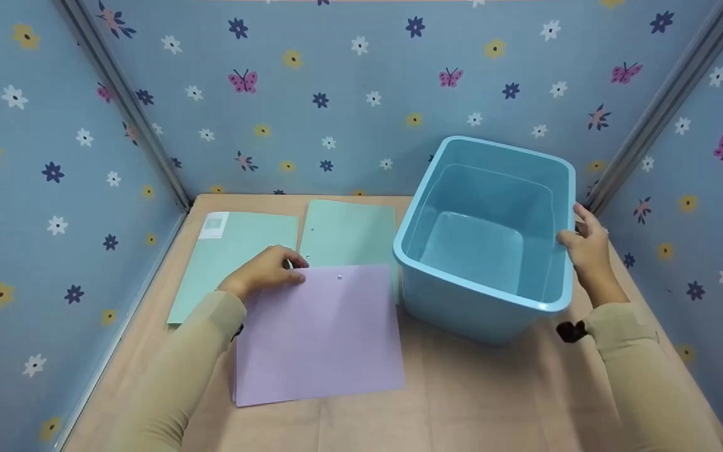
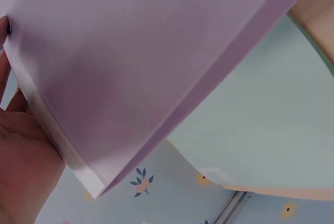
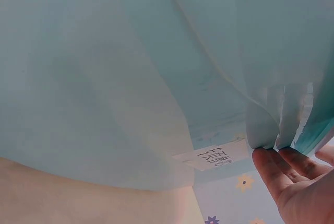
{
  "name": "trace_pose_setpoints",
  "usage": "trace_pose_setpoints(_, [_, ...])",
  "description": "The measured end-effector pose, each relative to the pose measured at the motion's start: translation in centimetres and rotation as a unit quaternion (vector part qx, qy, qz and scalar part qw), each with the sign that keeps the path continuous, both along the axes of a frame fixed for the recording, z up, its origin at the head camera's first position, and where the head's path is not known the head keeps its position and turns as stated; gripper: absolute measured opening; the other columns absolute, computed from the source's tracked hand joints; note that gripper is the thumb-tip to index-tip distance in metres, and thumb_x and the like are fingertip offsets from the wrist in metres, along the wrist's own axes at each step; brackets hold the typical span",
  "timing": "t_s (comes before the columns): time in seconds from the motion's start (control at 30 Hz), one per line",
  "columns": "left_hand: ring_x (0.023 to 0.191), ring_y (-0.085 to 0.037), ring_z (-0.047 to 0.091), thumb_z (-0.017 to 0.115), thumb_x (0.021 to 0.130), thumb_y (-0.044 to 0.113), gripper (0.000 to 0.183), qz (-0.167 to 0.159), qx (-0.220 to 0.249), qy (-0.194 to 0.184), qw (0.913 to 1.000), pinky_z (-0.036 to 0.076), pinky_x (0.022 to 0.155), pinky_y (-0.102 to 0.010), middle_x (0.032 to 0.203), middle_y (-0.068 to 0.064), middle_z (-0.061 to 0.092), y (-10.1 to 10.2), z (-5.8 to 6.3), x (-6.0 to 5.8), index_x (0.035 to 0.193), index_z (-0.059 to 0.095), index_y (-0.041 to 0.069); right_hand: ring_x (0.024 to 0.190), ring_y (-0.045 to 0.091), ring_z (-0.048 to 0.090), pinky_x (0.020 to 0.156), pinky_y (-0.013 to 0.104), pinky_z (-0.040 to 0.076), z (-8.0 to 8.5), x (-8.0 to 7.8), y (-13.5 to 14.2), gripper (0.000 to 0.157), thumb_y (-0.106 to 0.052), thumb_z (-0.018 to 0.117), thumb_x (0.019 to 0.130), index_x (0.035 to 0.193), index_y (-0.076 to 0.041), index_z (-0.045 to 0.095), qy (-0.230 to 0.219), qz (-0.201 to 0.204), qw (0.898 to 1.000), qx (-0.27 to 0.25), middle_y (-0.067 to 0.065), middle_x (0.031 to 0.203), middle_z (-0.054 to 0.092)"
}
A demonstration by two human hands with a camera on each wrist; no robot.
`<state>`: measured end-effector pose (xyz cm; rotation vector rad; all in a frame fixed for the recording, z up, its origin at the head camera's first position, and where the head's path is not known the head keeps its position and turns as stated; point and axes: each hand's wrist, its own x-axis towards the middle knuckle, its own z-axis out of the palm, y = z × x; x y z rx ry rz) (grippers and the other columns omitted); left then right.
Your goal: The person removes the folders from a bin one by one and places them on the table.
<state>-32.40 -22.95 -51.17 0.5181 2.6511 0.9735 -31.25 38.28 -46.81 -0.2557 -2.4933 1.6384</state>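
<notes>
My left hand (image 1: 267,270) holds a flat purple folder (image 1: 321,339) by its far left corner, thumb on top. A small metal snap sits near the folder's far edge; the left wrist view shows a pale strip along one edge of the folder (image 2: 130,67). With my right hand (image 1: 587,248) I grip the right rim of a blue plastic bin (image 1: 462,320), which holds nothing. In the right wrist view, fingers (image 3: 292,169) curl under the rim of the bin (image 3: 94,88), beside a white label (image 3: 219,155) with handwriting.
Two pale green folders lie behind the purple one: the left folder (image 1: 236,251) with a white label, the other folder (image 1: 355,232) partly covered. They rest on a wooden table (image 1: 374,420), enclosed by flower-patterned walls (image 1: 336,81) at the back and both sides.
</notes>
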Motion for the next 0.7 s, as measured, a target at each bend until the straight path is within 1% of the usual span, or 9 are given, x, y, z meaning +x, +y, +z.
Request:
trace_pose_setpoints(0.03, [0.1, -0.024, 0.065, 0.077, 0.099, 0.015, 0.028, -0.002, 0.002, 0.001, 1.0, 0.054, 0.091, -0.039, 0.116, -0.012, 0.076, 0.1, -0.3, 0.1, 0.125, 0.081, 0.006, 0.145, 0.044, 0.051, 0.109, 0.048, 0.052, 0.0, 0.0, 0.0, 0.083, -0.007, 0.047, 0.1, 0.176, -0.014, 0.016, 0.0, 0.0, 1.0, -0.002, 0.03, 0.168, 0.04])
trace_pose_setpoints(0.1, [0.101, -0.024, 0.064, 0.077, 0.1, 0.015, 0.028, -0.005, 0.006, 0.002, 1.0, 0.054, 0.09, -0.04, 0.117, -0.012, 0.076, 0.2, -0.9, 0.2, 0.126, 0.08, 0.006, 0.145, 0.044, 0.051, 0.111, 0.049, 0.052, 0.0, 0.0, 0.0, 0.082, -0.007, 0.047, 0.1, 0.176, -0.014, 0.015, -0.001, 0.001, 1.0, -0.002, 0.03, 0.168, 0.04])
trace_pose_setpoints(0.2, [0.102, -0.023, 0.064, 0.077, 0.1, 0.015, 0.028, -0.009, 0.01, 0.001, 0.9999, 0.053, 0.091, -0.039, 0.117, -0.012, 0.077, 0.5, -1.7, 0.4, 0.126, 0.081, 0.005, 0.144, 0.042, 0.052, 0.107, 0.043, 0.053, 0.0, 0.0, 0.0, 0.082, -0.008, 0.047, 0.101, 0.176, -0.014, 0.016, 0.0, 0.004, 1.0, 0.002, 0.03, 0.168, 0.04])
trace_pose_setpoints(0.27, [0.101, -0.022, 0.063, 0.078, 0.099, 0.015, 0.028, -0.013, 0.008, 0.0, 0.9999, 0.052, 0.09, -0.038, 0.117, -0.011, 0.077, 0.7, -2.3, 0.6, 0.125, 0.081, 0.005, 0.144, 0.042, 0.052, 0.106, 0.042, 0.053, -0.1, 0.0, 0.1, 0.082, -0.009, 0.047, 0.101, 0.176, -0.014, 0.015, 0.0, 0.006, 1.0, 0.005, 0.03, 0.168, 0.04])
trace_pose_setpoints(0.37, [0.101, -0.022, 0.062, 0.08, 0.098, 0.016, 0.028, -0.015, 0.006, -0.002, 0.9999, 0.051, 0.09, -0.037, 0.117, -0.011, 0.077, 1.1, -3.1, 0.8, 0.124, 0.081, 0.005, 0.145, 0.044, 0.052, 0.113, 0.05, 0.053, -0.1, 0.0, 0.1, 0.081, -0.009, 0.046, 0.101, 0.176, -0.013, 0.015, 0.004, 0.009, 1.0, 0.001, 0.03, 0.168, 0.04])
trace_pose_setpoints(0.47, [0.101, -0.022, 0.062, 0.081, 0.097, 0.017, 0.029, -0.019, 0.006, -0.002, 0.9998, 0.051, 0.089, -0.037, 0.118, -0.01, 0.077, 1.3, -3.6, 1.0, 0.124, 0.082, 0.006, 0.146, 0.047, 0.051, 0.118, 0.061, 0.048, -0.1, 0.1, 0.1, 0.081, -0.009, 0.046, 0.102, 0.176, -0.012, 0.014, 0.011, 0.011, 1.0, -0.005, 0.031, 0.168, 0.04])
trace_pose_setpoints(0.53, [0.1, -0.021, 0.061, 0.082, 0.096, 0.017, 0.027, -0.023, 0.008, -0.004, 0.9997, 0.051, 0.088, -0.037, 0.116, -0.009, 0.077, 1.3, -4.0, 1.1, 0.122, 0.083, 0.007, 0.147, 0.048, 0.05, 0.119, 0.065, 0.045, -0.1, 0.1, 0.1, 0.081, -0.009, 0.046, 0.102, 0.176, -0.012, 0.014, 0.013, 0.011, 1.0, -0.008, 0.031, 0.168, 0.039])
trace_pose_setpoints(0.6, [0.099, -0.021, 0.061, 0.082, 0.095, 0.017, 0.026, -0.03, 0.009, -0.005, 0.9995, 0.051, 0.088, -0.037, 0.114, -0.009, 0.078, 1.2, -4.4, 1.2, 0.12, 0.084, 0.008, 0.147, 0.047, 0.051, 0.119, 0.063, 0.046, -0.1, 0.1, 0.1, 0.081, -0.009, 0.046, 0.102, 0.176, -0.012, 0.014, 0.012, 0.011, 1.0, -0.006, 0.031, 0.169, 0.039])
trace_pose_setpoints(0.7, [0.099, -0.019, 0.061, 0.084, 0.094, 0.018, 0.025, -0.035, 0.013, -0.01, 0.9992, 0.051, 0.09, -0.037, 0.112, -0.007, 0.079, 1.0, -5.0, 1.3, 0.117, 0.085, 0.009, 0.141, 0.04, 0.055, 0.111, 0.046, 0.055, -0.3, 0.0, 0.2, 0.081, -0.009, 0.047, 0.102, 0.176, -0.014, 0.015, 0.007, 0.009, 1.0, -0.003, 0.03, 0.167, 0.041])
